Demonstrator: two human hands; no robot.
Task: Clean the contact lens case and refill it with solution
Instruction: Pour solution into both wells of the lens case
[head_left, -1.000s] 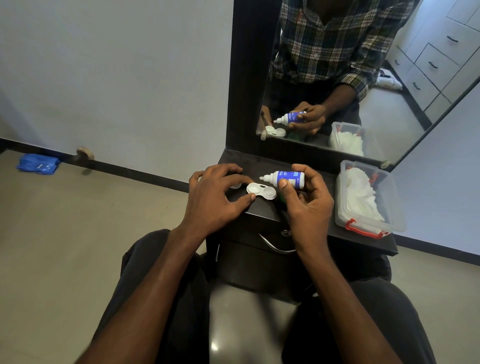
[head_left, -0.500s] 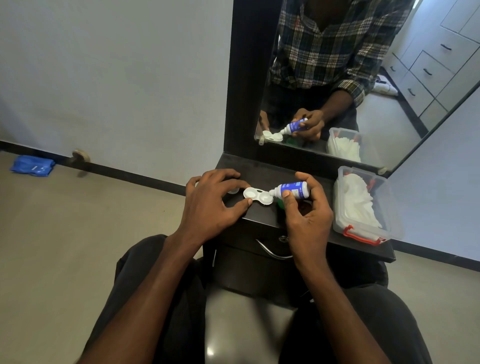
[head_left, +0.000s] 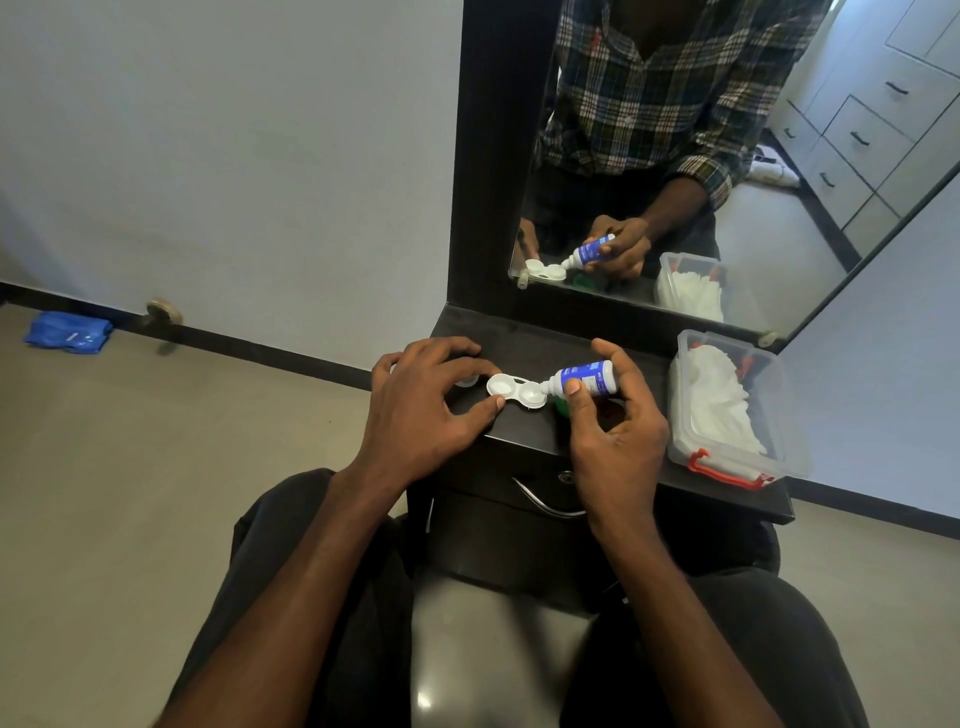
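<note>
The white contact lens case (head_left: 515, 392), both wells uncovered, lies on the dark dresser top (head_left: 524, 431). My left hand (head_left: 421, 405) pins its left well between thumb and forefinger. My right hand (head_left: 613, 431) grips a small white solution bottle (head_left: 582, 380) with a blue label, tipped on its side. The nozzle points down-left and sits over the case's right well. A pale round cap (head_left: 466, 383) lies just behind the case, partly under my left fingers. Something green (head_left: 561, 406) shows below the bottle, mostly hidden.
A clear plastic box (head_left: 727, 415) with red clips, holding white tissue, stands at the right end of the dresser. A framed mirror (head_left: 675, 156) rises behind. A drawer handle (head_left: 540, 501) sits below the top. A blue cloth (head_left: 67, 332) lies on the floor, far left.
My right hand has tilted the bottle down and moved its nozzle left, from above and beside the case to over the right well. My left hand stays on the case.
</note>
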